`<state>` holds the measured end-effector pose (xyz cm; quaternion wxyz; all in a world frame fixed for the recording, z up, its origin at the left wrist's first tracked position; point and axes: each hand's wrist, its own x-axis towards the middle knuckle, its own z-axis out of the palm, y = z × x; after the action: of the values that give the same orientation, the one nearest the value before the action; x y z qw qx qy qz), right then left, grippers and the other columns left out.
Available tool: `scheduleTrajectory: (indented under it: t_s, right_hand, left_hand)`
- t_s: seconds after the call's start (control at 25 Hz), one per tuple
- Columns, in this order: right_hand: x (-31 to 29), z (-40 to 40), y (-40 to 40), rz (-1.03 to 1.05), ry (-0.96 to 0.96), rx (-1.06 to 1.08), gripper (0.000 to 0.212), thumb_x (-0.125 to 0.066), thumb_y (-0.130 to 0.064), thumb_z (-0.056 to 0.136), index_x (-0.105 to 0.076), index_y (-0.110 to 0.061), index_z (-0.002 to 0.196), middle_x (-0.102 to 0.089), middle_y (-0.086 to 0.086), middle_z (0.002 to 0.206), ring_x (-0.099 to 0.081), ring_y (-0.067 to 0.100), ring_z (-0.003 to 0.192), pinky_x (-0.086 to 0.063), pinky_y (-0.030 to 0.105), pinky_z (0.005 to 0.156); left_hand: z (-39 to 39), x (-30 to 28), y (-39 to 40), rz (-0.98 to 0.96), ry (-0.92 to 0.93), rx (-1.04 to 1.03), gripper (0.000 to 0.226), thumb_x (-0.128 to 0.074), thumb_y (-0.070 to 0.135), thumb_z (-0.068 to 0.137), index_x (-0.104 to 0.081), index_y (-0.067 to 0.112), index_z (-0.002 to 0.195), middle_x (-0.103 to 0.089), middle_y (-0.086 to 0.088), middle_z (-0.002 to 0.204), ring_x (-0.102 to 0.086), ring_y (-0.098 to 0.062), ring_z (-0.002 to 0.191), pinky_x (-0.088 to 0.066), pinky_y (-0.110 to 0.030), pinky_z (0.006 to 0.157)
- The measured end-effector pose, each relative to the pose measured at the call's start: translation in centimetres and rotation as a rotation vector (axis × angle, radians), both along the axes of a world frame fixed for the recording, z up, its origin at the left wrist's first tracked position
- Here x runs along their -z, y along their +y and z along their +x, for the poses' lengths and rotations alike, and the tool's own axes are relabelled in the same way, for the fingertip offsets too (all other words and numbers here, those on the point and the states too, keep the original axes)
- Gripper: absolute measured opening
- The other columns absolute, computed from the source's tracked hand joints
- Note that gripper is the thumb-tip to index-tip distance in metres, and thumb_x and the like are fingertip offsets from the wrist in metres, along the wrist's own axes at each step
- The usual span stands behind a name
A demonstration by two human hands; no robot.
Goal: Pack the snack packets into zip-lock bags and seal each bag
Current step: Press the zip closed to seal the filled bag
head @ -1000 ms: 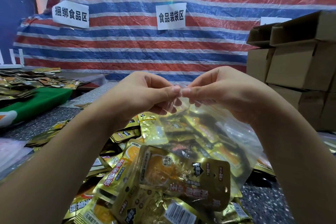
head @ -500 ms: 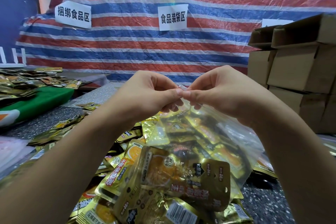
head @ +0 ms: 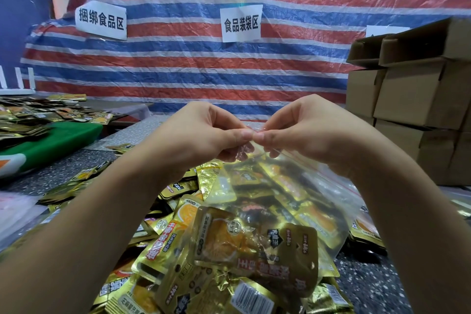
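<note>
Backdrop is formed by a red, white and blue striped woven tarp [head: 254, 64]. Two white paper signs with black characters are fixed to it: one at left [head: 101, 19], one near centre [head: 241, 23].

A stack of brown cardboard boxes [head: 418, 99] is seen at far right, top ones with flaps open.

A dark speckled tabletop [head: 367, 285] is covered across the middle by a loose heap of gold foil snack packets [head: 165, 245]. A green cloth-covered surface [head: 51, 140] is seen at left, with more gold and dark packets [head: 30, 115] spread behind it.

A clear plastic zip-lock bag with a red line along its seal [head: 300, 209] is held above the heap, filled with gold snack packets. Its mouth is raised toward the hands; its lower end hangs toward the camera, over the pile. Whether it touches the pile cannot be told.

The bag's top edge is pinched by both hands at one spot, thumbs tip to tip. Left hand [head: 204, 135]: fingers curled, thumb and fingers closed on the bag's edge. Right hand [head: 303, 130]: same grip, just beside the left. How much of the seal is pressed closed cannot be told.
</note>
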<state>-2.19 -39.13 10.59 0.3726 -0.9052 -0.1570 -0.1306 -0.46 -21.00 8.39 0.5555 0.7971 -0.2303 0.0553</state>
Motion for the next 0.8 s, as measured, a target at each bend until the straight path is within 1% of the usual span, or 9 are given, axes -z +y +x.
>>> scheduleTrajectory:
  t_s: [0.12,0.2,0.32,0.44,0.56,0.68,0.8]
  right_hand:
    - [0.03,0.03,-0.02,-0.008,-0.004,0.005,0.026,-0.078,-0.051,0.073,-0.078,-0.025,0.069,-0.073,-0.009,0.066,-0.066,0.002,0.064,-0.053,0.027,0.069]
    - [0.1,0.02,0.01,-0.021,-0.012,0.007,0.025,-0.077,-0.051,0.076,-0.078,-0.027,0.07,-0.073,-0.01,0.066,-0.067,0.003,0.066,-0.054,0.027,0.067]
    - [0.19,0.02,0.06,-0.052,-0.036,0.012,0.026,-0.074,-0.052,0.079,-0.078,-0.029,0.069,-0.072,-0.012,0.066,-0.068,0.003,0.067,-0.054,0.027,0.066]
    - [0.16,0.07,0.14,-0.07,-0.044,0.012,0.025,-0.073,-0.05,0.082,-0.077,-0.028,0.07,-0.072,-0.011,0.065,-0.069,0.005,0.067,-0.056,0.027,0.066]
    - [0.16,0.27,0.14,-0.076,-0.035,0.014,0.026,-0.073,-0.047,0.084,-0.076,-0.027,0.068,-0.072,-0.01,0.065,-0.067,0.006,0.063,-0.054,0.026,0.064]
    - [0.44,0.46,0.28,-0.063,-0.033,0.024,0.027,-0.072,-0.045,0.086,-0.075,-0.026,0.067,-0.072,-0.009,0.064,-0.062,0.001,0.057,-0.051,0.024,0.062]
    - [0.59,0.6,0.36,-0.038,-0.047,0.041,0.026,-0.072,-0.041,0.087,-0.075,-0.025,0.067,-0.072,-0.006,0.065,-0.064,0.004,0.059,-0.053,0.029,0.063]
  left_hand:
    - [-0.01,0.04,-0.01,0.003,-0.002,0.005,0.012,-0.069,0.016,0.086,-0.079,0.013,0.079,-0.075,-0.006,0.073,-0.067,-0.013,0.065,-0.056,-0.019,0.062]
    - [-0.04,0.08,-0.09,0.006,-0.015,-0.005,0.011,-0.069,0.016,0.087,-0.078,0.012,0.081,-0.075,-0.006,0.074,-0.068,-0.014,0.067,-0.057,-0.02,0.063]
    - [-0.07,0.13,-0.24,0.014,-0.041,-0.023,0.012,-0.069,0.016,0.088,-0.076,0.011,0.081,-0.075,-0.005,0.072,-0.067,-0.014,0.066,-0.056,-0.021,0.063]
    - [-0.17,0.16,-0.41,0.007,-0.064,-0.041,0.013,-0.067,0.014,0.089,-0.076,0.008,0.081,-0.074,-0.005,0.07,-0.065,-0.013,0.063,-0.055,-0.02,0.061]
    - [-0.25,0.17,-0.56,0.018,-0.075,-0.05,0.014,-0.066,0.014,0.091,-0.076,0.008,0.082,-0.074,-0.004,0.07,-0.065,-0.012,0.064,-0.056,-0.022,0.063]
    - [-0.25,0.21,-0.66,0.021,-0.08,-0.062,0.015,-0.065,0.014,0.092,-0.075,0.007,0.083,-0.074,-0.005,0.073,-0.066,-0.013,0.066,-0.056,-0.025,0.066]
    - [-0.07,0.44,-0.89,-0.002,-0.098,-0.098,0.014,-0.064,0.013,0.092,-0.074,0.005,0.085,-0.074,-0.006,0.072,-0.065,-0.01,0.063,-0.054,-0.021,0.06]
